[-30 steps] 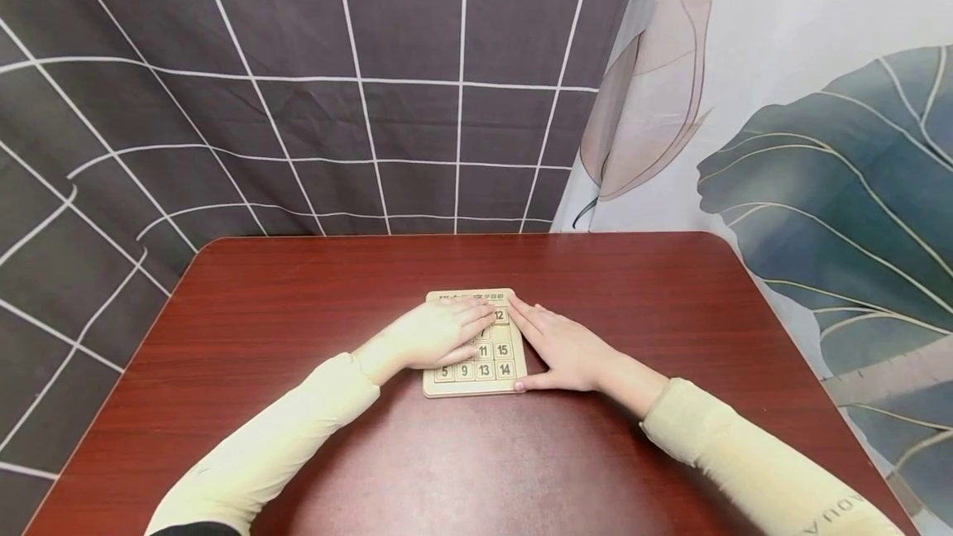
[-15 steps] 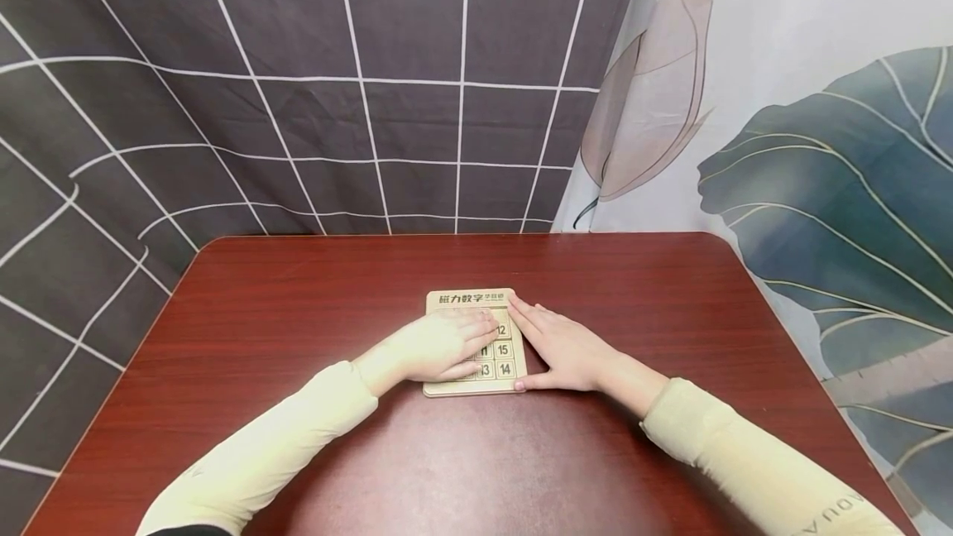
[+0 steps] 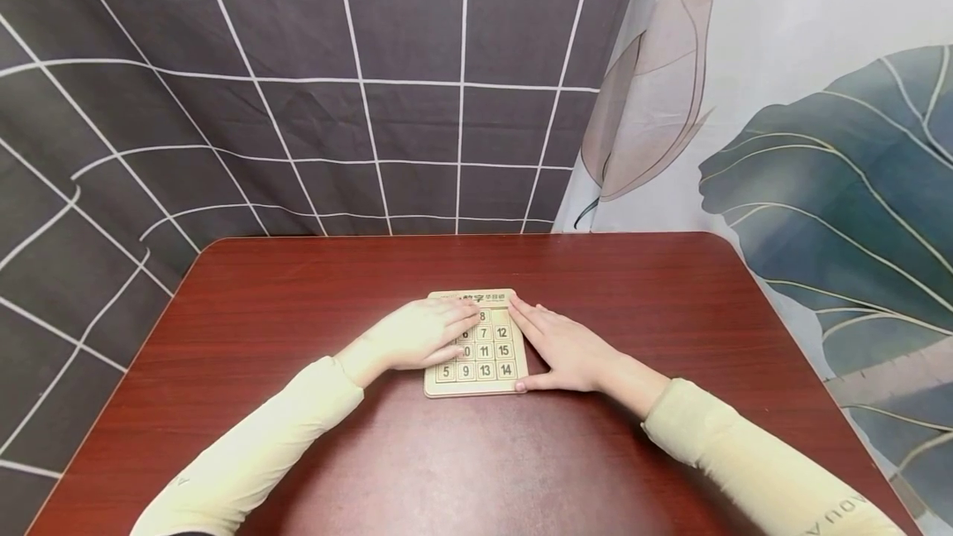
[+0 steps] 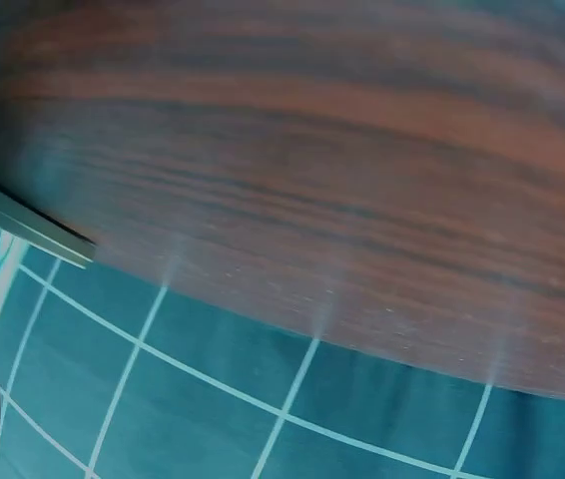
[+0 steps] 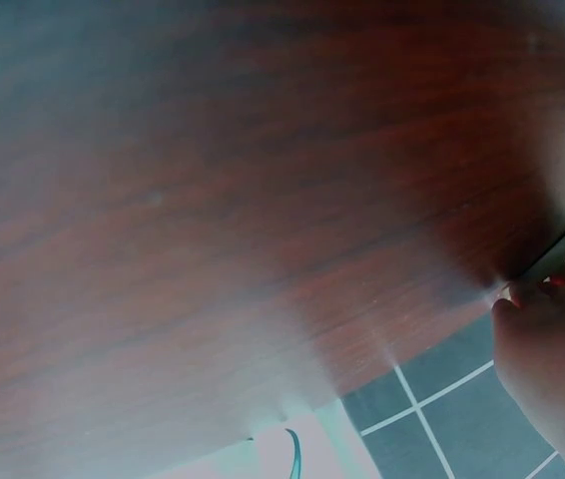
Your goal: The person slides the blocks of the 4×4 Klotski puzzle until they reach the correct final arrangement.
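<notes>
A pale sliding number puzzle (image 3: 473, 388) lies flat on the table, with Chinese lettering along its far rim. Its empty slot (image 3: 500, 317) is at the top right, and the 12 tile (image 3: 502, 332) sits just below. My left hand (image 3: 417, 333) lies over the upper left of the puzzle, fingers fairly straight, covering several tiles; the fingertips are beside the 8 tile (image 3: 482, 317). Along the right edge, my right hand (image 3: 572, 351) rests with straight fingers at the far corner and thumb at the near corner. Both wrist views catch only a puzzle edge (image 4: 33, 222) and part of each hand.
The puzzle sits on a reddish-brown wooden table (image 3: 298, 279) with rounded far corners. Behind it hangs a dark grey cloth (image 3: 409, 122) with a white grid. A white curtain (image 3: 744, 23) with leaf prints hangs at the right.
The 12 tile has slid one place toward me, so the empty slot is now at the top right. My left hand moved nearer, then away and left. The right hand stayed still.
</notes>
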Demonstrator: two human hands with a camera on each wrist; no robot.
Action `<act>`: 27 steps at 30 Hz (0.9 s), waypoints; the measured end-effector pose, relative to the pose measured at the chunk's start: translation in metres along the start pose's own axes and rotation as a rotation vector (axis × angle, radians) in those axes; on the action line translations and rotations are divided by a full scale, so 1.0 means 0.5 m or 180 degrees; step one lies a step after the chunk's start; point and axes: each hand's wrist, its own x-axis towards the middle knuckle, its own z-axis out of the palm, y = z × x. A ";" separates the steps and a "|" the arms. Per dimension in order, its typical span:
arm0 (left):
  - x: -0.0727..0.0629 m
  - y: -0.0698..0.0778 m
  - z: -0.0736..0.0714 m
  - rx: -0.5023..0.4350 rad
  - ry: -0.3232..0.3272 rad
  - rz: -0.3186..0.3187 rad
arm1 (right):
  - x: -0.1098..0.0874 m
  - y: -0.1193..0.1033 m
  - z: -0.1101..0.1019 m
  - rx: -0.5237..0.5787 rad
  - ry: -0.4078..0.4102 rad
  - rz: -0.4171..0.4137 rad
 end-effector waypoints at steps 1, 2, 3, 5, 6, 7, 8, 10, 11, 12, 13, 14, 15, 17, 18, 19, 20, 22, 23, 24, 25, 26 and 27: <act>-0.001 -0.003 0.000 0.0003 0.0007 -0.0007 | 0.000 0.000 0.000 0.0000 0.0003 -0.0001; -0.001 -0.005 0.000 0.0009 0.0001 -0.0009 | 0.000 0.000 -0.001 0.0000 0.0001 0.0000; -0.001 -0.007 0.001 0.0017 -0.0001 -0.0001 | 0.000 0.000 -0.001 0.0000 0.0001 0.0000; 0.000 -0.009 0.001 0.0020 -0.0024 0.0002 | 0.000 0.000 -0.001 -0.0001 0.0003 -0.0001; 0.001 -0.010 0.001 0.0021 -0.0027 0.0005 | 0.000 0.001 -0.001 -0.0006 0.0007 -0.0002; 0.002 -0.010 0.000 0.0022 -0.0034 0.0002 | 0.001 0.000 -0.001 -0.0004 0.0007 -0.0004; 0.004 -0.010 0.000 0.0023 -0.0042 0.0007 | 0.001 0.000 -0.002 -0.0005 0.0004 -0.0001; 0.007 -0.008 -0.002 0.0022 -0.0052 0.0013 | 0.000 0.000 -0.001 -0.0004 0.0005 0.0002; 0.009 -0.006 -0.003 0.0024 -0.0060 0.0018 | 0.000 0.000 -0.001 -0.0002 0.0001 0.0003; 0.012 -0.004 -0.004 0.0022 -0.0067 0.0029 | 0.000 0.000 -0.001 -0.0003 0.0001 0.0002; 0.015 -0.002 -0.005 0.0021 -0.0079 0.0034 | 0.000 -0.001 -0.001 0.0001 0.0001 0.0001; 0.018 0.000 -0.005 0.0027 -0.0093 0.0042 | 0.000 0.000 -0.001 0.0000 0.0003 0.0001; 0.021 0.002 -0.006 0.0026 -0.0106 0.0045 | 0.000 0.000 -0.002 0.0003 0.0009 -0.0005; 0.028 0.006 -0.006 0.0010 -0.0140 0.0048 | -0.001 0.001 0.000 -0.0005 0.0017 -0.0011; 0.032 0.008 -0.005 0.0003 -0.0160 0.0050 | -0.001 0.001 0.000 -0.0009 0.0020 -0.0013; 0.036 0.010 -0.005 0.0001 -0.0185 0.0045 | -0.002 0.002 0.000 -0.0009 0.0021 -0.0013; 0.039 0.012 -0.004 -0.0007 -0.0208 0.0038 | -0.002 0.002 -0.001 -0.0012 0.0020 -0.0014; 0.044 0.013 0.000 -0.0010 -0.0245 0.0020 | -0.002 0.002 -0.001 -0.0017 0.0020 -0.0018; 0.045 0.013 0.002 -0.0005 -0.0256 0.0013 | -0.003 0.002 -0.001 -0.0014 0.0022 -0.0020; 0.046 0.012 0.004 -0.0011 -0.0262 0.0006 | -0.002 0.001 -0.002 -0.0011 0.0021 -0.0022; 0.045 0.010 0.006 -0.0010 -0.0253 -0.0005 | -0.002 0.001 -0.001 -0.0017 0.0019 -0.0026; 0.043 0.008 0.008 -0.0020 -0.0222 -0.0012 | -0.002 0.001 0.000 -0.0023 0.0008 -0.0024; 0.039 0.005 0.009 -0.0012 -0.0186 -0.0008 | -0.001 0.002 0.001 -0.0024 -0.0004 -0.0020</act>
